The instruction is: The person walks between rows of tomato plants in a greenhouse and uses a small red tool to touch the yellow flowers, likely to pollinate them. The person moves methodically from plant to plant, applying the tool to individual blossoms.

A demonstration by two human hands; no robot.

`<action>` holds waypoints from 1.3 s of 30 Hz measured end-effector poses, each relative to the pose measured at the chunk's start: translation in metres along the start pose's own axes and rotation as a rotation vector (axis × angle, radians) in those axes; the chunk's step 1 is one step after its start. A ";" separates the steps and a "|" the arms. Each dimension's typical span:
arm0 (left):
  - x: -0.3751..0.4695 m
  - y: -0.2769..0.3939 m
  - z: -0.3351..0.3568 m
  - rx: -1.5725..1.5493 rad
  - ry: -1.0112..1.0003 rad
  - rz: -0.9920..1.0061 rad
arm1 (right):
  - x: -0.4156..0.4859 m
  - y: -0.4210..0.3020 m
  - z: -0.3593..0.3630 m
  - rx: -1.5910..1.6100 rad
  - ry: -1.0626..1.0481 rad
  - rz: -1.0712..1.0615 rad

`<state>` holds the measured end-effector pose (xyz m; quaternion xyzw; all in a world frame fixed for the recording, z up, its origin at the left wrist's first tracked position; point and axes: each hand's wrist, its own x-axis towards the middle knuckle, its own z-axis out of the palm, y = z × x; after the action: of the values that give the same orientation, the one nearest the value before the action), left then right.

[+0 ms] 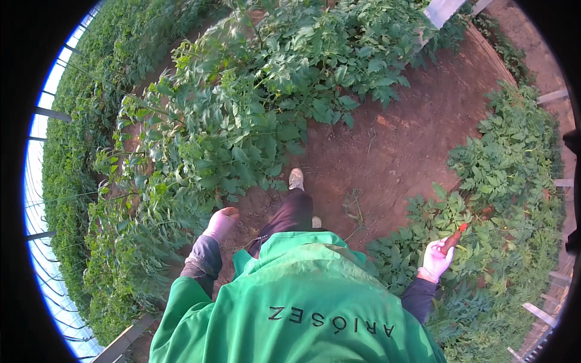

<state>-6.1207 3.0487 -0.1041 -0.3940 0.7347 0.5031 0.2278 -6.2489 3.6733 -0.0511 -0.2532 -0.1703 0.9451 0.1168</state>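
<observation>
My left hand [222, 222], in a pale pink glove with darker fingertips, hangs beside leafy tomato plants [240, 145]. Its fingers are curled together, and nothing shows in them. Out to the right, my right hand [438, 258] is gloved too and reaches over the foliage of another plant row [485, 254]. At its fingers is a narrow brown shape ending in a small red tip [463, 227]; whether the brown part is an object or stained glove fingers is unclear. A green garment with lettering covers my front.
Bare reddish soil [376, 140] forms a path between the rows, with a dry plant scrap [356, 208] on it. A pale post [440, 13] stands at the upper right. A grey beam [125, 340] lies at the lower left, and greenhouse framing [52, 113] lines the left edge.
</observation>
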 end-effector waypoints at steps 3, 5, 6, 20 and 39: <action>0.034 0.006 -0.001 0.101 0.013 0.098 | 0.016 -0.011 -0.040 -0.031 0.002 0.005; 0.060 0.024 0.004 0.217 0.009 0.066 | 0.033 -0.001 -0.039 -0.042 0.027 0.037; 0.071 0.035 0.006 0.272 0.010 0.046 | 0.041 0.008 -0.029 -0.051 0.041 0.051; 0.188 0.201 0.024 0.333 -0.078 0.133 | 0.186 0.113 0.144 -0.083 0.062 0.191; 0.254 0.339 0.111 0.058 -0.023 -0.089 | 0.414 0.082 0.199 -0.241 0.107 0.412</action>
<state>-6.5506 3.1245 -0.1432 -0.4139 0.7281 0.4752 0.2697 -6.7125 3.6730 -0.1020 -0.3442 -0.2201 0.9072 -0.1006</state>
